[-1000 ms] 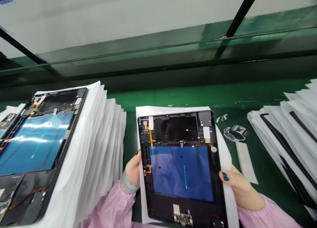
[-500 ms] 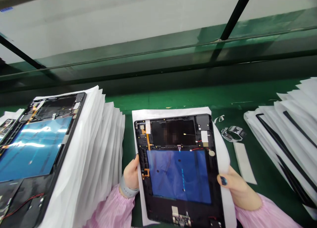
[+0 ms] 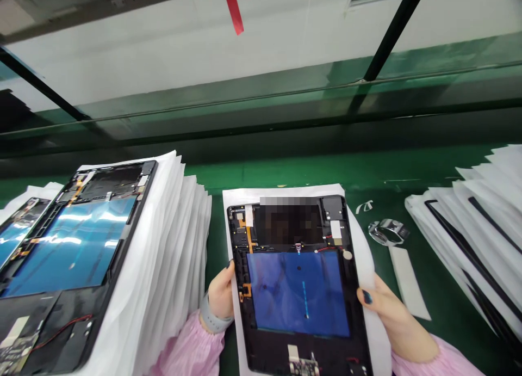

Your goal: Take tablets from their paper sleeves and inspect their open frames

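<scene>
Green bench mat (image 3: 285, 169), two hands on an open tablet shell (image 3: 297, 289).
From my far-off screen, I see the shell on a white paper sheet (image 3: 285, 191), held up at the middle of the mat, with a blue sheet inside it. The left hand (image 3: 221, 291) curls up from under the paper, fingertips at the shell's side. The right hand (image 3: 391, 316) pinches the paper's other side, with a dark-painted thumbnail on top. Both grip narrow. Pink sleeves (image 3: 183, 349) cover both arms, and a grey wristband (image 3: 212, 319) sits on the left. I can't read any labels; one blurred patch covers the shell's top. A tall paper stack with shells (image 3: 171, 256) stands left, and black frames in paper (image 3: 460, 223) stand right.
</scene>
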### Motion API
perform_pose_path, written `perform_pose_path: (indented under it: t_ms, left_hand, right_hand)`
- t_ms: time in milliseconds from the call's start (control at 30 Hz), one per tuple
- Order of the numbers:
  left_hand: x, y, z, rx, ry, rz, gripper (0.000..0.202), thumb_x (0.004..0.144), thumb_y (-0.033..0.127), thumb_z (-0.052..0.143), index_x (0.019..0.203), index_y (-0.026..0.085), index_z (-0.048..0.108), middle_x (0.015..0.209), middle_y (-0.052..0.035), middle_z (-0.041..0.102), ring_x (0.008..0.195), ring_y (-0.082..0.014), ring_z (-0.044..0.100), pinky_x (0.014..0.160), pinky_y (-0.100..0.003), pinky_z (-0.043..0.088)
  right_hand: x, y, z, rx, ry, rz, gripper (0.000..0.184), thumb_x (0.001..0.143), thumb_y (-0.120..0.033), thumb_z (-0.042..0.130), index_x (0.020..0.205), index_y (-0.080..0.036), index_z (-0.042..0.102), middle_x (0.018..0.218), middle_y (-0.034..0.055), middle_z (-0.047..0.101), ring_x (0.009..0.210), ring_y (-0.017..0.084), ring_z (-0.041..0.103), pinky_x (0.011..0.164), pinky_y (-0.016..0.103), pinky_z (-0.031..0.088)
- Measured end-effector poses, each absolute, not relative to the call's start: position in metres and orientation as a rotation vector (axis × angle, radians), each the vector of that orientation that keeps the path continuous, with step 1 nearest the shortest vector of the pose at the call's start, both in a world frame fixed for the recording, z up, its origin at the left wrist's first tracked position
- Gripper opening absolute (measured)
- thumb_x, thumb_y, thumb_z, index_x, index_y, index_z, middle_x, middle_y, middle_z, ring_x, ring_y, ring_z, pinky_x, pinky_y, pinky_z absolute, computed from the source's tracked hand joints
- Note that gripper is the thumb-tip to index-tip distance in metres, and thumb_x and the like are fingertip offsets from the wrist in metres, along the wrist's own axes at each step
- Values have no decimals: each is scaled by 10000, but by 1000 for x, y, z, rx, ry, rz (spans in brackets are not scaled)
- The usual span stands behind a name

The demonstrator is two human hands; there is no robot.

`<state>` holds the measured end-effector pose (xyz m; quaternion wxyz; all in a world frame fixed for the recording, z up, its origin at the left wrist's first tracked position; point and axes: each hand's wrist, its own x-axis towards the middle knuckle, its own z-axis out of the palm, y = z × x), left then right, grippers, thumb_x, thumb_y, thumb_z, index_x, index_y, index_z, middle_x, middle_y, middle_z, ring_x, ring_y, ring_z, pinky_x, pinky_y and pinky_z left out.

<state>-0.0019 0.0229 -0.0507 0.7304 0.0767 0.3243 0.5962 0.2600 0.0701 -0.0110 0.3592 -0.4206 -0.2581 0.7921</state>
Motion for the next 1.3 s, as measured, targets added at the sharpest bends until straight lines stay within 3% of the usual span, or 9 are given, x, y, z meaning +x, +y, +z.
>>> perform_pose_path:
  t_ms: [233, 400, 667, 800, 933, 1167, 1300]
  left_hand:
    - [-2, 26, -44, 233, 647, 1188, 253, 819, 376, 704, 846, 149, 812, 763, -101, 795, 1052, -392, 700, 976, -499, 540]
    - [2, 30, -39, 237, 605, 1176, 264, 858, 391, 667, 895, 168, 804, 890, -91, 804, 1100, -360, 685, 992, -456, 536]
    - [14, 41, -18, 247, 455, 1137, 255, 861, 399, 685, 962, 195, 801, 983, -71, 803, 1140, -326, 669, 1069, -441, 471]
    - [15, 42, -16, 211, 461, 1102, 290, 872, 418, 665, 951, 177, 804, 1067, -103, 784, 1167, -345, 650, 1079, -467, 454]
    - [14, 42, -18, 180, 490, 1096, 338, 913, 410, 599, 1062, 161, 774, 1075, -121, 779, 1149, -342, 662, 1070, -483, 459]
    - [10, 43, -21, 161, 467, 1061, 409, 986, 356, 432, 1208, 157, 711, 1058, -114, 785, 1120, -308, 683, 1068, -454, 464]
    - [9, 43, -23, 189, 421, 1048, 415, 989, 319, 391, 1168, 181, 739, 1051, -94, 788, 1145, -301, 669, 1084, -446, 443]
  right_hand:
    - [259, 73, -13, -1121, -695, 1976, 519, 632, -462, 849, 1085, -269, 685, 1121, 111, 752, 1050, 374, 698, 937, 504, 532]
    - [258, 77, -16, -1105, -711, 1958, 450, 653, -449, 843, 1035, -278, 674, 1129, 90, 751, 1030, 352, 706, 906, 480, 550]
    - [257, 82, -21, -1079, -812, 1920, 739, 720, -449, 802, 1383, -300, 514, 1199, 89, 723, 971, 308, 723, 843, 420, 575]
    - [254, 82, -14, -1074, -776, 1918, 813, 723, -443, 813, 1442, -343, 448, 1292, 65, 679, 948, 270, 729, 872, 389, 567]
    - [251, 86, -17, -1043, -791, 1905, 861, 698, -456, 819, 1455, -335, 427, 1299, 72, 671, 1028, 296, 704, 893, 411, 557]
    - [247, 88, -14, -1012, -779, 1876, 744, 713, -379, 792, 1394, -336, 496, 1257, 40, 692, 1106, 293, 668, 944, 412, 534]
    - [248, 89, -12, -976, -828, 1852, 681, 720, -340, 778, 1354, -329, 528, 1236, 25, 698, 1097, 278, 667, 976, 408, 511]
